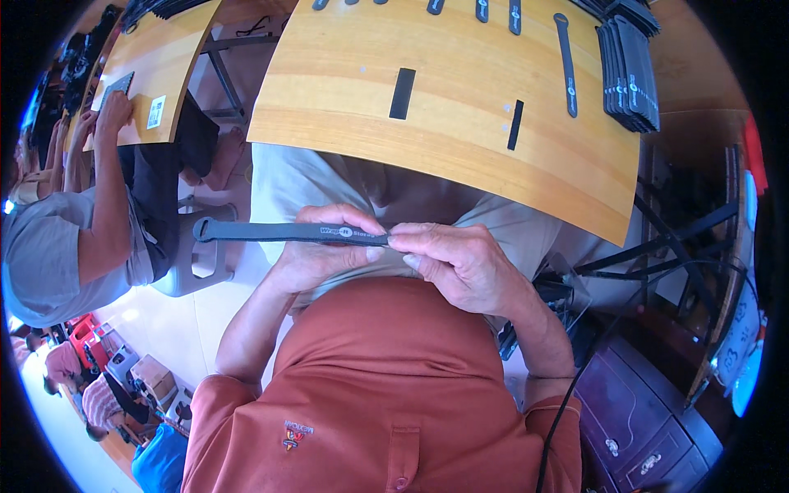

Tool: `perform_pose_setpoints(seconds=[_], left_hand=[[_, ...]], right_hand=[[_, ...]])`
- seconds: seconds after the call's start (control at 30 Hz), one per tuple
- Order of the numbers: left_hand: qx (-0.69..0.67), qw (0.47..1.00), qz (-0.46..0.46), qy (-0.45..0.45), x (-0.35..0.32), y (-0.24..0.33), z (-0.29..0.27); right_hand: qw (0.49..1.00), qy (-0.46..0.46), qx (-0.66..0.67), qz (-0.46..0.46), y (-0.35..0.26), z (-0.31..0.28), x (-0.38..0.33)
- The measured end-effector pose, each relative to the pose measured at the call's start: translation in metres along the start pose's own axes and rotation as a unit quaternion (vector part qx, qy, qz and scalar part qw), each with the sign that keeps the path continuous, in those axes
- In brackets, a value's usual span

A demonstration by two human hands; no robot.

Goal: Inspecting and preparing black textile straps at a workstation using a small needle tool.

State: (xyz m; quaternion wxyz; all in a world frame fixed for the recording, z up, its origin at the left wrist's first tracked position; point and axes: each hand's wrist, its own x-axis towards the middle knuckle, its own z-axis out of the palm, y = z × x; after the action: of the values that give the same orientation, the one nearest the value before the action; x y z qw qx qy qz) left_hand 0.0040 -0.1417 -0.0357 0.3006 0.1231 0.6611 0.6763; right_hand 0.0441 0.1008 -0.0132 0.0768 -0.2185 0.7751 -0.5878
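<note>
- While both hands pinch the dark strap (288,232) over the lap, the left hand (325,246) closed round its middle and the right hand (460,263) nipping its end, a loose pinch could let it slide.
- Its ringed free end juts left unsupported, so it may sag or twist.
- Dropped, it would likely fall below the wooden table (460,156).

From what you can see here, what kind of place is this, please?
Probably a small assembly workshop. The left hand and right hand hold a dark strap above the lap; a wooden worktable carries similar straps laid out and a stack of flat black pieces. A co-worker works at a neighbouring table.
</note>
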Motion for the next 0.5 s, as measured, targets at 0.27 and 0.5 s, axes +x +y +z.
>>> perform_pose_setpoints(seconds=[0.27, 0.5], left_hand=[[0.008, 1.000, -0.027, 0.003, -0.001, 0.003, 0.000], [0.014, 0.998, -0.036, 0.046, 0.000, 0.009, 0.010]], right_hand=[[1.000, 0.007, -0.026, -0.006, -0.001, 0.003, 0.001], [0.979, 0.038, -0.191, -0.055, -0.003, 0.008, -0.002]])
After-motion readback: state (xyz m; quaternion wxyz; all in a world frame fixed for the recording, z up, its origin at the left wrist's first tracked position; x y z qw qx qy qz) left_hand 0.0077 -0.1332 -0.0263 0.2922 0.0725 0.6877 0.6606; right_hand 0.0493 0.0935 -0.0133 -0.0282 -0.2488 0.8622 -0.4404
